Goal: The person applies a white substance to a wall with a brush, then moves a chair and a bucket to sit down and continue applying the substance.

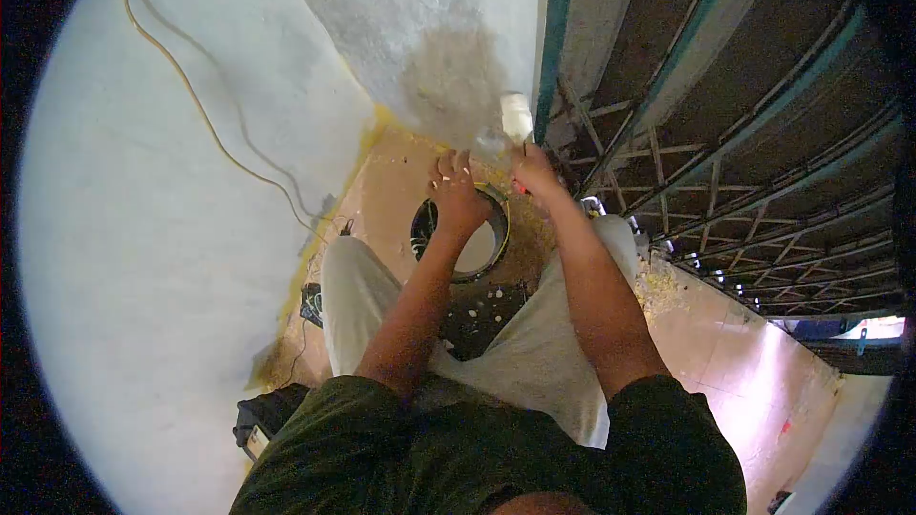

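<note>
My right hand [536,172] is closed around a flat hand tool [516,117] with a broad, white-coated head and some red at its grip. The head points up, in front of the lower wall [448,57], which has a darker grey patch. My left hand [458,198] is over the far rim of a black bucket [417,234], fingers apart and marked with white. Inside the bucket is a pale whitish material [477,253]. The bucket stands on the floor between my knees, partly hidden by my left forearm.
A metal folding gate [706,153] runs along the right side. A yellow cord [196,95] hangs down the left white wall [143,257]. Near my left side lies a dark bag-like item [267,420]. A paint-spotted black surface [487,315] lies between my legs; crumbly debris [663,291] sits by the gate.
</note>
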Motion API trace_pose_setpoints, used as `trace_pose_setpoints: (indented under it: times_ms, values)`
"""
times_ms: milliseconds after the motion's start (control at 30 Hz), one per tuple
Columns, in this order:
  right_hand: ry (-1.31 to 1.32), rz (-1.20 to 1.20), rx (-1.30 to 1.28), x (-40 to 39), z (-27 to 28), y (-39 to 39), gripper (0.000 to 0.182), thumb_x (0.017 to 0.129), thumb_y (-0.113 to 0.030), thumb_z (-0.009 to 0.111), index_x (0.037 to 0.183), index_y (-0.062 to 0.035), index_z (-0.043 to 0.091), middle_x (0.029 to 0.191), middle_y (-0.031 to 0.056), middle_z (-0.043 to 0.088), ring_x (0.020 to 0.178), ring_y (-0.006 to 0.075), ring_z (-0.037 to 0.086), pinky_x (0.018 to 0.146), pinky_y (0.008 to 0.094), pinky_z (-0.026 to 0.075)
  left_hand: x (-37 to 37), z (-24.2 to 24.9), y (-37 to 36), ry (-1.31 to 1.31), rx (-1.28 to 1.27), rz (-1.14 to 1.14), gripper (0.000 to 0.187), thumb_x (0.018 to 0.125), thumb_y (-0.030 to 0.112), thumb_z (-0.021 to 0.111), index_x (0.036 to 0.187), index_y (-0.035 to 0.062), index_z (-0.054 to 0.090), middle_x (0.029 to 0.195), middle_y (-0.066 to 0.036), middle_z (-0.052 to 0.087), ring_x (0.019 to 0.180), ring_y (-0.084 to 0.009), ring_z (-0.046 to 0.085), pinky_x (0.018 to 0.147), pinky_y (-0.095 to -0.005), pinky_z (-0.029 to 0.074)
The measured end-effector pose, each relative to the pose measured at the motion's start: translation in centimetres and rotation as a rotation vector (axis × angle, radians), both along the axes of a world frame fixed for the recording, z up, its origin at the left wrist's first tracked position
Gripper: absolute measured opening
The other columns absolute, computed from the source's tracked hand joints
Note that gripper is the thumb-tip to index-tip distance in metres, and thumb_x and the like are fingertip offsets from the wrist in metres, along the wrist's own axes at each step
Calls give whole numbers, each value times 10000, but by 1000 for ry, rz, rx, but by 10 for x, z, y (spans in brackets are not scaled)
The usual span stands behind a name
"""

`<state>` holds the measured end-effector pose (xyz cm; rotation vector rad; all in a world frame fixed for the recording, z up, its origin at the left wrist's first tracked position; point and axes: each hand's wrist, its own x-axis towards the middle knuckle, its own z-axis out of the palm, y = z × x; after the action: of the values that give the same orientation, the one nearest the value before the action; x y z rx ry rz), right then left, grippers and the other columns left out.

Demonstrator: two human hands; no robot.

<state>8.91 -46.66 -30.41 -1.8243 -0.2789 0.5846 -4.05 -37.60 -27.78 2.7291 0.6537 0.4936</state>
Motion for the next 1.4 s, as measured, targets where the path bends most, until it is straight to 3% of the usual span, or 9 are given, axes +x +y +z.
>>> trace_pose_setpoints:
  times_ms: [167, 233, 467, 733, 833, 967, 1067, 1233, 1400]
  values:
    - [-35, 127, 126, -22, 19, 4, 610, 636, -435, 793, 986, -17, 519, 625, 43, 493, 470, 112, 446, 411, 263, 365, -1, 1, -1, 86, -63, 60, 758, 608, 133, 655, 1313, 61, 385, 1399, -174, 221, 1294, -414, 144, 979, -602, 196]
    - [-174, 202, -91, -27, 26, 3, 902, 491, -603, 799, 1061, 34, 512, 1023, 193, 588, 909, 278, 585, 790, 366, 475, -1, -3, 2, 18, 34, 0, 782, 611, 140, 664, 1332, 76, 367, 1423, -174, 188, 1303, -423, 114, 1002, -598, 146]
    - [-232, 54, -39, -15, 9, 13, 946, 460, -593, 814, 1047, 85, 512, 995, 223, 593, 917, 305, 595, 784, 379, 477, -13, 8, 3, 111, 70, -61, 684, 626, 144, 662, 1271, 104, 439, 1432, -164, 180, 1312, -429, 126, 995, -605, 159]
    - [-274, 116, -140, -34, 25, 18, 942, 462, -531, 842, 1074, 88, 485, 1035, 246, 569, 967, 337, 571, 818, 399, 470, -22, 23, 19, 622, 125, -215, 318, 746, 90, 578, 1060, 111, 622, 1224, -107, 500, 1291, -331, 296, 984, -570, 233]
    - [-389, 178, -21, -50, 43, 17, 940, 454, -512, 851, 1112, 50, 483, 1055, 226, 567, 982, 336, 566, 821, 404, 474, -29, 4, 23, 362, 224, -231, 258, 754, 79, 557, 991, 103, 657, 1134, -113, 553, 1282, -322, 310, 984, -560, 242]
    - [-484, 108, -88, -39, -3, 32, 926, 455, -493, 852, 1129, 27, 490, 1066, 217, 569, 985, 330, 568, 825, 401, 473, -36, 6, 26, 490, 217, -283, 236, 753, 82, 553, 958, 100, 667, 1027, -116, 596, 1239, -332, 368, 985, -569, 238]
    - [-215, 179, 106, -48, 30, 27, 910, 456, -484, 851, 1107, 45, 497, 1036, 221, 568, 988, 335, 557, 832, 416, 463, -44, 2, 29, 547, 148, -319, 208, 756, 99, 547, 925, 96, 669, 1020, -117, 605, 1203, -326, 415, 982, -572, 242]
    - [-434, 203, -210, -75, 34, 43, 913, 450, -481, 850, 1093, 63, 499, 1047, 244, 555, 1011, 367, 525, 863, 430, 440, -57, -40, 37, 193, 517, -324, 390, 772, 265, 556, 1120, 91, 575, 1058, -158, 587, 1137, -350, 445, 969, -617, 200]
    - [-477, 172, -251, -66, -4, 56, 933, 462, -525, 827, 1139, 27, 500, 1077, 252, 552, 1020, 376, 528, 885, 422, 439, -51, -50, 44, 494, 277, -331, 299, 768, 279, 579, 1001, 103, 643, 1099, -164, 585, 1152, -339, 458, 992, -627, 184]
